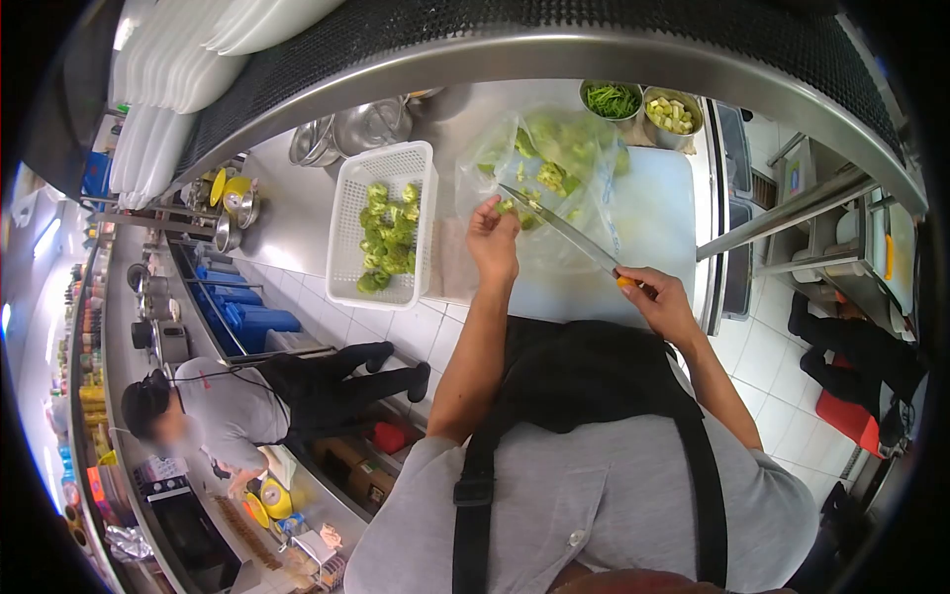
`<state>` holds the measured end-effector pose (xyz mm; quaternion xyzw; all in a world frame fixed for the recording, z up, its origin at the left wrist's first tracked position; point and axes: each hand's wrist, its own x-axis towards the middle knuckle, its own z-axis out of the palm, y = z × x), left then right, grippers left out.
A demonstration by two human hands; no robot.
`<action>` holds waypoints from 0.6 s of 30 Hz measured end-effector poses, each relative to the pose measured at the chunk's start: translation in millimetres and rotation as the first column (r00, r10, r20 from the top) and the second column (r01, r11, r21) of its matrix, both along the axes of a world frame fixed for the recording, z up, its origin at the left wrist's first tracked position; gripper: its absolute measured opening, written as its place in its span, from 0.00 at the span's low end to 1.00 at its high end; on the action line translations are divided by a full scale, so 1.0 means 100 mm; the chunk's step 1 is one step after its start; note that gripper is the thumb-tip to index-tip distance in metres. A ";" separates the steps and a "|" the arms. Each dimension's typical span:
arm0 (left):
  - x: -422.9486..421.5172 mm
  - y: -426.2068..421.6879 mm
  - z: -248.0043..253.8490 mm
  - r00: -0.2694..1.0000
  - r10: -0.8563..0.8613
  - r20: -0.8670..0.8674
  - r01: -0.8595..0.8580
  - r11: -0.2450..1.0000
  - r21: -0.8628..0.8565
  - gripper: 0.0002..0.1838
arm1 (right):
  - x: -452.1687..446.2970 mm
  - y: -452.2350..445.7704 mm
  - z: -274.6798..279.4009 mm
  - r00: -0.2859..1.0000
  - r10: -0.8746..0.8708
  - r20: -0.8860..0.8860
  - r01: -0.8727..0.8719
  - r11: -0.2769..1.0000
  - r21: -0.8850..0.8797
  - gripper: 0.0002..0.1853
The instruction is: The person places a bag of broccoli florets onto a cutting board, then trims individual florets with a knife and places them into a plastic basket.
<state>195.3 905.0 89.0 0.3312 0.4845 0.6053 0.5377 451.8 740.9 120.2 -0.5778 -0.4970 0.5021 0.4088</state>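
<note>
My right hand (661,303) is wrapped round the orange handle of a knife (579,240). Its long blade slants up and left over the cutting board (653,203), the tip close to the fingers of my left hand (494,236). Those left fingers are curled together at the board's left side; whatever they pinch, if anything, is hidden. Beyond the blade a clear plastic bag (597,158) lies on the board with green broccoli pieces (550,178) in and around it. Left of my left hand stands a white perforated basket (341,238) holding several broccoli florets (386,238).
Metal containers of sliced greens (612,99) and pale chopped cubes (671,115) stand behind the board. Metal bowls (371,127) sit behind the basket. A steel shelf edge (594,51) crosses overhead. A co-worker (233,401) stands at another counter on the left.
</note>
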 end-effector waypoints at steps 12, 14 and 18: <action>0.02 -0.01 0.03 0.999 0.009 0.031 -0.010 1.000 0.023 0.18 | 0.01 -0.07 0.15 1.000 -0.022 0.021 0.025 0.988 -0.152 0.15; 0.00 -0.01 -0.03 1.000 -0.020 0.017 0.019 0.999 0.036 0.18 | 0.00 -0.05 0.13 1.000 -0.005 0.018 0.008 0.991 -0.133 0.16; 0.09 -0.12 0.06 0.989 -0.113 0.092 0.112 0.994 0.012 0.17 | -0.05 0.04 0.04 0.998 -0.060 0.003 0.060 0.986 -0.158 0.16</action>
